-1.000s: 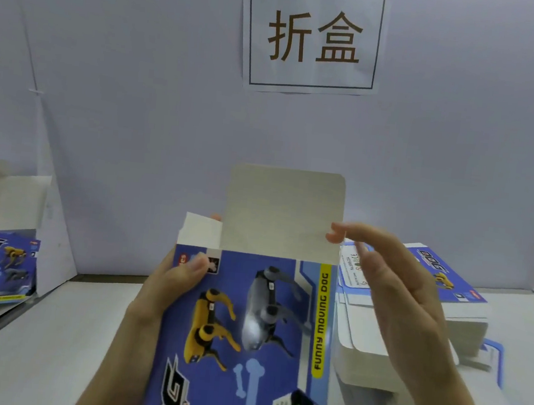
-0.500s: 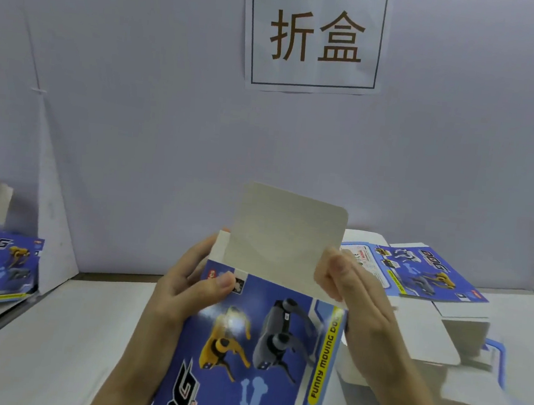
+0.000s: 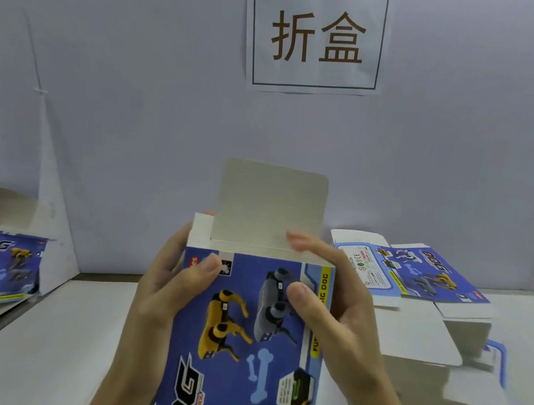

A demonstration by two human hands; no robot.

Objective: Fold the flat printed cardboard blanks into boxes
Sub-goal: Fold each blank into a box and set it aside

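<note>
Above the white desk (image 3: 51, 328), in the head view, the blue printed cardboard box (image 3: 245, 278) is held upright, and its plain grey lid flap (image 3: 272, 203) stands open. The left hand (image 3: 166, 284) has its grip round the left edge, thumb on the front. The right hand (image 3: 334, 306) grips the right edge, fingers curled over the rim. The step should go best if the small side flaps are tucked in first, then the matte, round-cornered lid creased along its score. Glossy flat blanks (image 3: 414, 282) lie stacked at right.

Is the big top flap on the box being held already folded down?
No, the top flap stands upright above the open end of the box.
</note>
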